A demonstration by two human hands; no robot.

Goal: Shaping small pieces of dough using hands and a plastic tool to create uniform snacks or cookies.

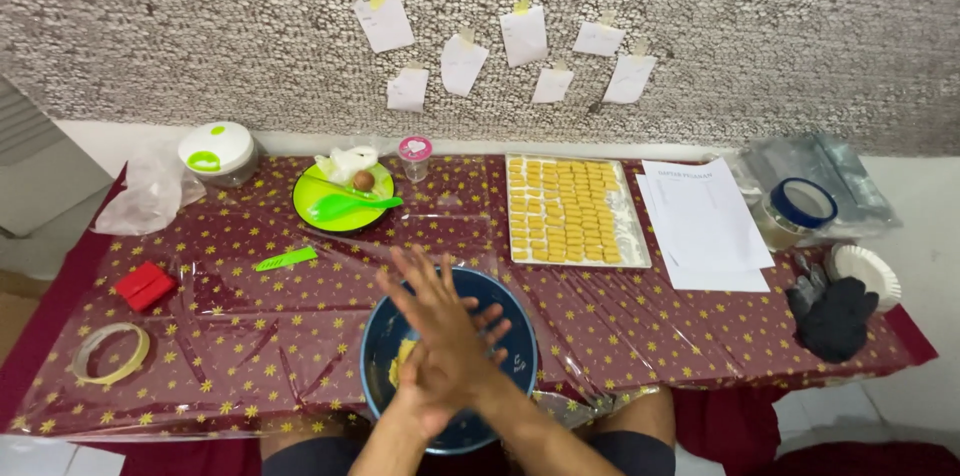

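My two hands are pressed palm to palm, crossed, over a dark blue bowl (512, 308) at the table's near edge. My right hand (435, 311) lies on top, its fingers spread and pointing up and left. My left hand (491, 323) is underneath, with only its fingertips showing to the right. Whether anything lies between the palms is hidden. A lump of yellow dough (402, 362) sits in the bowl. Beyond the bowl, a white tray (633, 241) holds rows of small yellow dough pieces (565, 206).
On the starred red tablecloth are a green plate (318, 208) with a green spoon, a green knife (285, 259), a red box (145, 285), a tape roll (110, 353), a pink-lidded jar (414, 158), papers (705, 221), black gloves (835, 316) and paper plates (868, 271).
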